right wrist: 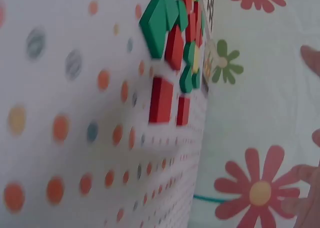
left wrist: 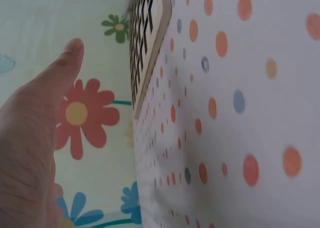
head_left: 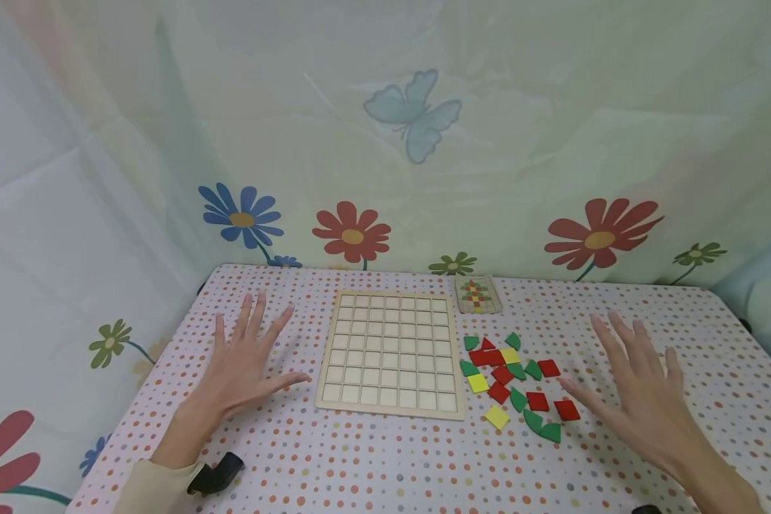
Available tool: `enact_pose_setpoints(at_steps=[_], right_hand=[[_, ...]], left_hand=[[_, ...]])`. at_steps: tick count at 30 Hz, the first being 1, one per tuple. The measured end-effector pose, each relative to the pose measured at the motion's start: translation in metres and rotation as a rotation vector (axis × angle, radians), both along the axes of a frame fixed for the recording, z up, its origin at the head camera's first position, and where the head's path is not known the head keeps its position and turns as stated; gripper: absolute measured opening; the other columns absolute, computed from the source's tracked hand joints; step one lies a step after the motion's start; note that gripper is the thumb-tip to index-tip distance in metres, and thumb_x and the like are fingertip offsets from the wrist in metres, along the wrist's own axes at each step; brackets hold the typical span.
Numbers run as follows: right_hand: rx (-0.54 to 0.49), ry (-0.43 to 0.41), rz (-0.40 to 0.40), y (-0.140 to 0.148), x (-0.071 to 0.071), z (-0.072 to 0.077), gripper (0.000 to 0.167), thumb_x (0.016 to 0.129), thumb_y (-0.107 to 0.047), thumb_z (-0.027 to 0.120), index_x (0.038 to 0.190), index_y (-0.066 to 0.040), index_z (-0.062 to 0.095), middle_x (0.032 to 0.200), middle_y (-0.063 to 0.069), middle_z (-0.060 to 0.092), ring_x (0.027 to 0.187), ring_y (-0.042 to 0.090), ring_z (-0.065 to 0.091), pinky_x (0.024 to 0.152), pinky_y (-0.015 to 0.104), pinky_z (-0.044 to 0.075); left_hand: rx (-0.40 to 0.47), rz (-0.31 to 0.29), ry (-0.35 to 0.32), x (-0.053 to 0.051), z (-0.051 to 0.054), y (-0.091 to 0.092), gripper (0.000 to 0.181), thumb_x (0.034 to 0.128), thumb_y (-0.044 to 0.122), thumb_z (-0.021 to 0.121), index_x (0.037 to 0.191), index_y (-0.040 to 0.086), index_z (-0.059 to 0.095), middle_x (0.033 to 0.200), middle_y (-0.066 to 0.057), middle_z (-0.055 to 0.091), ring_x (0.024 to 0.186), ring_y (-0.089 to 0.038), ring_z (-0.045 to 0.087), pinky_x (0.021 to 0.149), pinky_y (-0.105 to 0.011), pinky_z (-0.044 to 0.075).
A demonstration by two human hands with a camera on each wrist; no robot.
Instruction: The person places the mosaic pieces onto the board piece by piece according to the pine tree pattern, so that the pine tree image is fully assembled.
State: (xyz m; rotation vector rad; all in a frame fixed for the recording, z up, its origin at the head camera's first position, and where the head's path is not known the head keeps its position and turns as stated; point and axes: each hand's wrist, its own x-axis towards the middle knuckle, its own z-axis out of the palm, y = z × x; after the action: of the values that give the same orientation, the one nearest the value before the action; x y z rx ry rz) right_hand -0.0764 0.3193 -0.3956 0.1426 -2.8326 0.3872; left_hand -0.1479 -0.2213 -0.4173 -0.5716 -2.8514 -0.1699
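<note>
A square wooden grid board (head_left: 390, 355) with rows of bare compartments lies mid-table. To its left my left hand (head_left: 245, 360) is held with fingers spread, thumb toward the board, holding nothing. Right of the board are loose flat pieces: red squares (head_left: 537, 401), yellow squares (head_left: 497, 417) and green rounded pieces (head_left: 533, 421). Beyond them my right hand (head_left: 642, 392) has its fingers spread and holds nothing; its thumb points at the pieces. A small pattern card (head_left: 478, 295) with a tree-like design lies behind the pieces. In the left wrist view, the board's edge (left wrist: 152, 53) shows past the thumb.
A dotted cloth (head_left: 373, 464) covers the table. Behind it hangs a curtain (head_left: 520, 143) printed with flowers and a butterfly. A black wrist device (head_left: 216, 474) sits at the left sleeve.
</note>
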Motion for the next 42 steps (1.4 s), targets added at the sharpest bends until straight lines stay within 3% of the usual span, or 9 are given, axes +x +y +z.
enact_pose_setpoints(at_steps=[3, 7, 11, 18, 23, 27, 31, 42], right_hand=[[-0.025, 0.041, 0.028, -0.008, -0.007, 0.003, 0.105, 0.091, -0.052, 0.074, 0.168, -0.011, 0.015, 0.166, 0.032, 0.018, 0.155, 0.056, 0.002, 0.116, 0.080, -0.009], [-0.046, 0.120, 0.089, -0.022, -0.020, 0.009, 0.100, 0.086, -0.039, 0.083, 0.163, -0.004, 0.029, 0.156, 0.034, 0.032, 0.145, 0.057, 0.026, 0.112, 0.083, 0.013], [-0.078, 0.122, 0.169, -0.039, -0.035, 0.013, 0.092, 0.083, -0.024, 0.088, 0.157, 0.000, 0.038, 0.149, 0.032, 0.041, 0.133, 0.053, 0.038, 0.102, 0.081, 0.032], [-0.207, -0.026, 0.289, -0.060, -0.061, 0.014, 0.064, 0.089, -0.010, 0.084, 0.143, 0.004, 0.054, 0.139, 0.028, 0.051, 0.127, 0.048, 0.049, 0.097, 0.072, 0.048], [-0.241, -0.162, 0.316, -0.068, -0.083, 0.007, 0.041, 0.091, -0.008, 0.081, 0.128, 0.003, 0.067, 0.125, 0.023, 0.061, 0.109, 0.041, 0.061, 0.087, 0.059, 0.058], [-0.227, -0.270, 0.317, -0.072, -0.099, 0.000, 0.032, 0.092, -0.011, 0.081, 0.120, 0.002, 0.072, 0.116, 0.018, 0.064, 0.098, 0.033, 0.063, 0.080, 0.047, 0.060], [-0.235, -0.353, 0.304, -0.073, -0.105, -0.007, 0.029, 0.093, -0.011, 0.081, 0.117, 0.003, 0.072, 0.115, 0.016, 0.064, 0.098, 0.029, 0.061, 0.083, 0.046, 0.059], [-0.256, -0.354, 0.278, -0.067, -0.109, -0.014, 0.025, 0.091, -0.014, 0.083, 0.110, 0.002, 0.075, 0.104, 0.011, 0.066, 0.091, 0.025, 0.063, 0.080, 0.044, 0.059]], left_hand=[[0.020, -0.010, -0.037, -0.003, 0.000, 0.008, 0.104, 0.0823, 0.075, 0.067, 0.166, 0.024, 0.032, 0.171, -0.027, 0.014, 0.158, -0.049, 0.008, 0.114, -0.083, 0.009], [0.069, -0.035, -0.068, -0.007, -0.003, 0.019, 0.101, 0.0825, 0.072, 0.070, 0.164, 0.022, 0.037, 0.171, -0.027, 0.017, 0.158, -0.048, 0.011, 0.116, -0.081, 0.011], [0.131, -0.051, -0.106, -0.010, -0.008, 0.028, 0.099, 0.0839, 0.069, 0.071, 0.163, 0.019, 0.039, 0.171, -0.026, 0.017, 0.158, -0.047, 0.013, 0.118, -0.078, 0.013], [0.192, -0.054, -0.204, -0.015, -0.016, 0.040, 0.099, 0.0871, 0.071, 0.067, 0.166, 0.020, 0.034, 0.173, -0.023, 0.014, 0.159, -0.044, 0.012, 0.122, -0.073, 0.012], [0.206, -0.039, -0.267, -0.018, -0.025, 0.044, 0.100, 0.0885, 0.074, 0.064, 0.167, 0.021, 0.030, 0.173, -0.023, 0.012, 0.160, -0.043, 0.010, 0.123, -0.071, 0.011], [0.228, -0.018, -0.344, -0.017, -0.032, 0.045, 0.100, 0.0888, 0.076, 0.062, 0.166, 0.020, 0.032, 0.174, -0.021, 0.008, 0.161, -0.040, 0.004, 0.124, -0.069, 0.006], [0.226, -0.019, -0.397, -0.018, -0.035, 0.048, 0.098, 0.0886, 0.078, 0.061, 0.165, 0.023, 0.035, 0.174, -0.020, 0.004, 0.161, -0.038, -0.001, 0.125, -0.067, 0.001], [0.195, -0.050, -0.392, -0.026, -0.032, 0.052, 0.092, 0.0886, 0.074, 0.065, 0.162, 0.025, 0.041, 0.172, -0.025, 0.008, 0.160, -0.043, 0.002, 0.124, -0.068, 0.000]])
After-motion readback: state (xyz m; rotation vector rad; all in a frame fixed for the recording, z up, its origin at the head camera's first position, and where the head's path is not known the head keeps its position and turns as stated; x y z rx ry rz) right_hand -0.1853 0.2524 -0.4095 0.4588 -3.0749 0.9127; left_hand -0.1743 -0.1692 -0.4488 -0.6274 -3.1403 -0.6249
